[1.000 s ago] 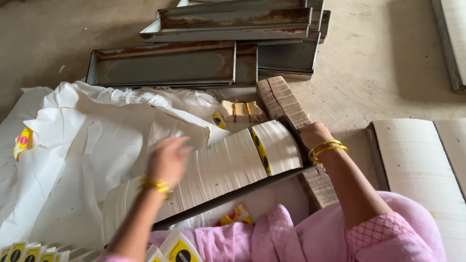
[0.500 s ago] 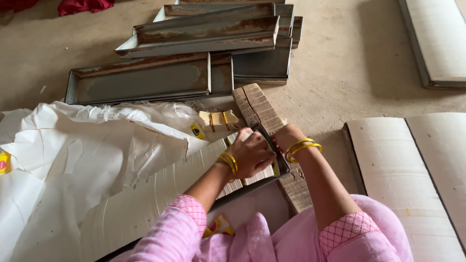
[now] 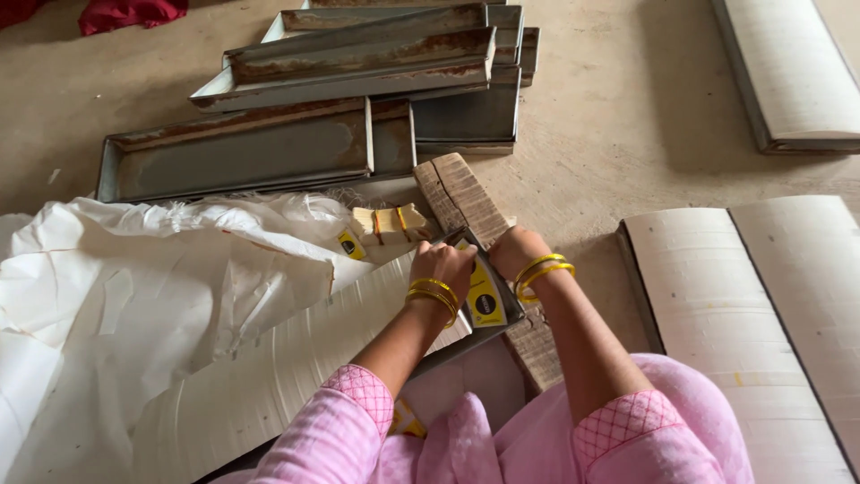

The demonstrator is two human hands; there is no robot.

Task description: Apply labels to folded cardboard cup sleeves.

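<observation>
Centre of frame: left hand (image 3: 445,265) curled narrow over the end of a packed metal tray (image 3: 466,336), fingers pressing on the row of white cards (image 3: 296,376) that fills it edge-on. Right hand (image 3: 512,249) sits just beside it, on the wooden block (image 3: 466,199) at the tray's end; fingers are hidden behind the block, so I cannot tell whether it grips. A yellow label (image 3: 485,300) shows at the tray end between the two wrists. Yellow bangles on both wrists, pink sleeves at the bottom edge.

Containers:
- Packed tray runs from centre toward lower left, full of cards, partly covered by white paper sheet (image 3: 152,278) at left.
- Small banded bundle (image 3: 388,224) lies just above the hands, beside the block.
- Empty metal trays (image 3: 237,154), rusty at the rims, stacked and overlapping in the upper centre; nothing in those that show their insides.
- Right side: two more filled trays (image 3: 761,296) side by side, packed with white cards, one more at upper right (image 3: 788,72).

All on the bare concrete floor (image 3: 609,134). Red cloth (image 3: 130,12) at upper left edge.
</observation>
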